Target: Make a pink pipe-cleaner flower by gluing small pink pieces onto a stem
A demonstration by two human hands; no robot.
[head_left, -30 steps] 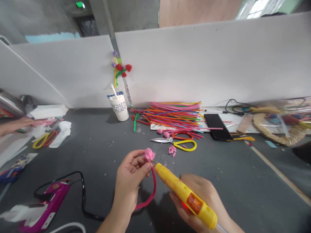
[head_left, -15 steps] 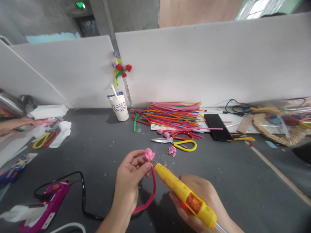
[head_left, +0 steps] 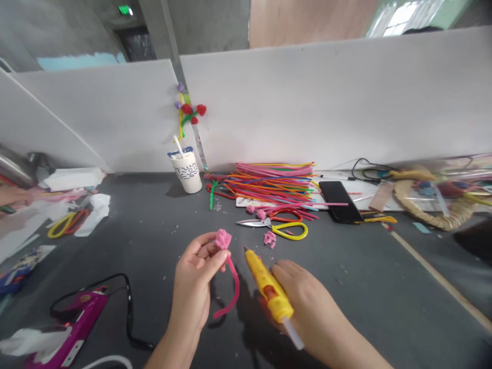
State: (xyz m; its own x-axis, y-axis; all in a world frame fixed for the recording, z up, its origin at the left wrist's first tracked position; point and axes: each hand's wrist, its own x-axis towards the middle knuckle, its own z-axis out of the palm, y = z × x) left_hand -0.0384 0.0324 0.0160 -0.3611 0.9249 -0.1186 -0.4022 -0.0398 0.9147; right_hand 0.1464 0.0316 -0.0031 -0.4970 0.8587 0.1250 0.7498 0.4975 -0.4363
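Two hands work close above the grey table (head_left: 146, 241): the left hand (head_left: 196, 279) pinches a pink flower (head_left: 222, 239) by its bent stem, bloom up for access, while the right hand (head_left: 303, 297) grips a yellow glue gun (head_left: 267, 284), nozzle just beside it.

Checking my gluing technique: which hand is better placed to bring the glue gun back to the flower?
Right, probably. The right hand grips the glue gun, its nozzle aimed toward the pink flower, which the left hand pinches upright.

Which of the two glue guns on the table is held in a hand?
The yellow glue gun, gripped by the right hand; the magenta glue gun lies untouched at lower left.
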